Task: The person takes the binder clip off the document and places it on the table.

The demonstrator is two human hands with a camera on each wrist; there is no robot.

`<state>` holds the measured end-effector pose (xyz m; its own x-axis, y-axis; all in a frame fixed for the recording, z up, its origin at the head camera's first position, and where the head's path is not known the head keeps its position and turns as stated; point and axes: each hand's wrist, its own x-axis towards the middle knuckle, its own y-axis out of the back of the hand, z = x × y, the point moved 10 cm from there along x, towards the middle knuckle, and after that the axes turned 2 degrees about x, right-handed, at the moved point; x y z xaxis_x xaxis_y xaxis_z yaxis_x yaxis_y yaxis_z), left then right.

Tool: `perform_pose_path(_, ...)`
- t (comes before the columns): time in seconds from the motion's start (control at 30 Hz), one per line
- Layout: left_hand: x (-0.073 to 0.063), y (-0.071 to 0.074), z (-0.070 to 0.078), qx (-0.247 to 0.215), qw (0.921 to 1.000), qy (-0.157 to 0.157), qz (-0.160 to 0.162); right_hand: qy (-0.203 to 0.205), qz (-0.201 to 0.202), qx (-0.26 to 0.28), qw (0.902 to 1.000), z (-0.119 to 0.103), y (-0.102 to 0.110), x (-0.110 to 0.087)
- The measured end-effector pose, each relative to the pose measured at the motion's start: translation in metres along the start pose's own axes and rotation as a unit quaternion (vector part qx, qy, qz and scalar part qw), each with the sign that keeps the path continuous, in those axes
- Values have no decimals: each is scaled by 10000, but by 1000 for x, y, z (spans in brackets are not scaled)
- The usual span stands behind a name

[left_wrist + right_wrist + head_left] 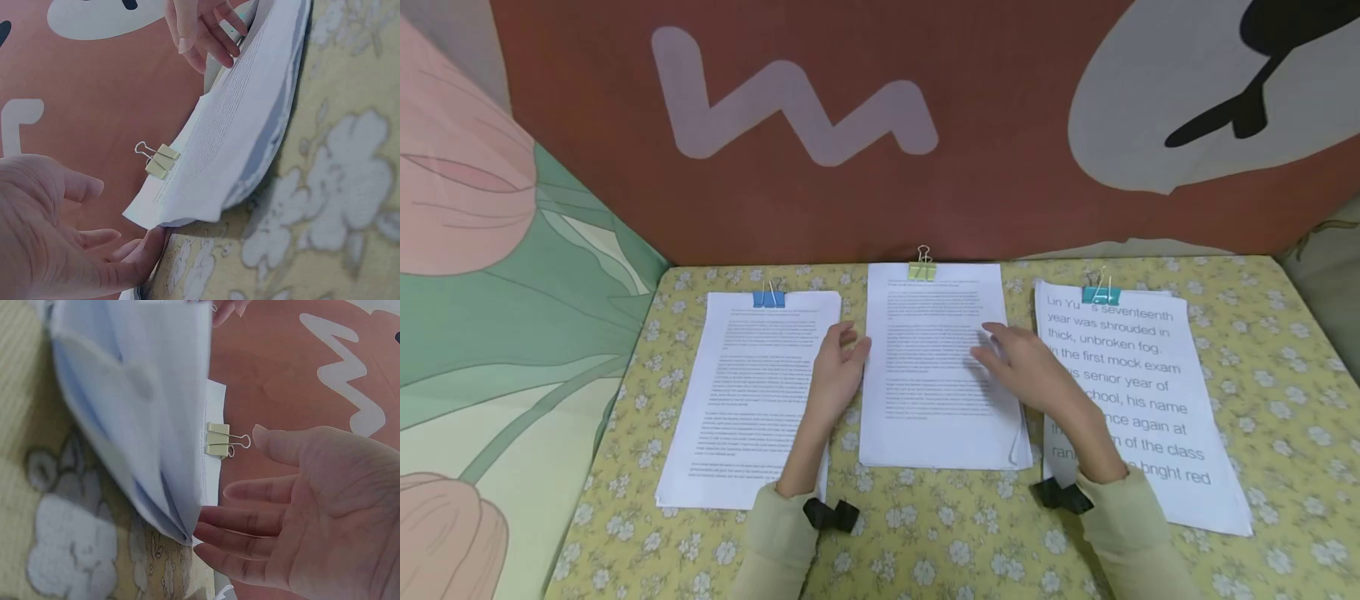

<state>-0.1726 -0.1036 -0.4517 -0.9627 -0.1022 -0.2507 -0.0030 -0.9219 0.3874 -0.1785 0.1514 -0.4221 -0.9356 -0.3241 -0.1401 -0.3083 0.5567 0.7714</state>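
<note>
In the head view a stack of printed paper (940,442) lies in the middle, held at its top by a yellow binder clip (922,271). My left hand (838,375) is at the stack's left edge, its fingers loosely bent and the fingertips right beside the paper. Over the stack's right edge is my right hand (1037,371), fingers spread and nothing gripped. The right wrist view shows the right hand's lower fingertips at the edge of the sheets, whose corners fan apart. From the left wrist, the sheets (250,119) bow slightly beside the left fingers.
A second paper stack (700,442) with a blue binder clip (769,298) lies to the left. To the right is a large-print stack (1210,500) with a teal clip (1101,295). A floral cloth (955,542) covers the table, and a reddish-brown patterned backdrop (1000,192) stands behind it.
</note>
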Motion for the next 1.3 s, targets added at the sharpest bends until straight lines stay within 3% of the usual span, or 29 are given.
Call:
perform_pose_path(0.27,2,-3,-8,-664,9969,412,-130,162,-49,-25,9999,-2,-1,-2)
perform_pose_path(0.4,3,-10,-13,-777,9948,524,-402,87,-75,129,9999,3,2,-4)
perform_pose_path(0.63,-2,-35,-13,-1237,9841,290,-1241,71,-38,374,9993,8,5,-6)
perform_pose_path(0.93,-5,-50,-15,-1476,9785,411,-1378,135,31,413,9991,8,7,-5)
perform_pose_path(1.1,-7,-57,-17,-1999,9662,639,-1498,159,7,482,9987,9,7,-5)
perform_pose_path(1.3,-9,-64,-17,-2453,9523,706,-1670,180,-5,500,9986,10,8,-5)
